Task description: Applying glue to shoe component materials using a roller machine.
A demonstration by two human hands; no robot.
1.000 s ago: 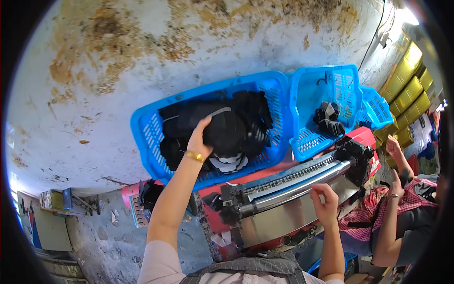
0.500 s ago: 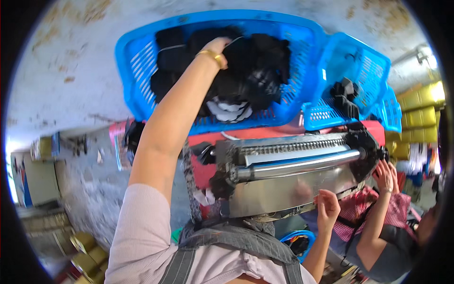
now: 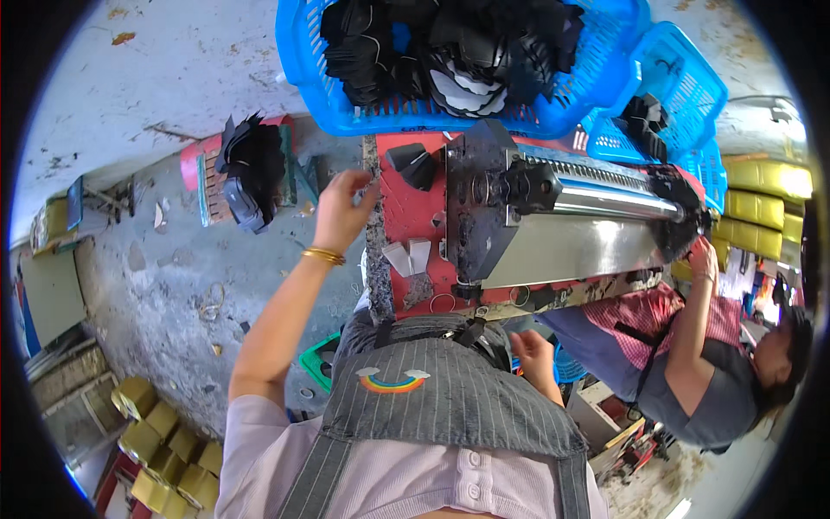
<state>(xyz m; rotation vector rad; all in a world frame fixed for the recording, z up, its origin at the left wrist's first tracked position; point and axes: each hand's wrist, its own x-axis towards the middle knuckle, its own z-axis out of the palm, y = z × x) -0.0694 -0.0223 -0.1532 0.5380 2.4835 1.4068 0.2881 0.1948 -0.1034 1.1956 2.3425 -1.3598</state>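
Observation:
My left hand [image 3: 343, 212], a gold bangle at its wrist, is raised by the left edge of the red tabletop [image 3: 399, 212]. Its fingers are loosely bent and apart, with nothing visible in them. To its right lie a small bundle of black pieces [image 3: 412, 166] and some pale strips [image 3: 408, 258], both apart from it. My right hand [image 3: 533, 356] hovers close to my apron, below the front edge of the roller machine [image 3: 605, 197]. Its fingers are half curled and apart, and I see nothing in them.
A blue basket [image 3: 324, 121] of banded black pieces stands behind the machine, a smaller blue basket [image 3: 705, 95] beside it. At left, black pieces [image 3: 252, 177] are piled on a low pink stool [image 3: 188, 169]. A co-worker [image 3: 692, 363] reaches to the machine's right end.
My left hand has come out of the large basket, back and left to beside the table. My right hand has drawn back from the machine toward my apron. The view has shifted.

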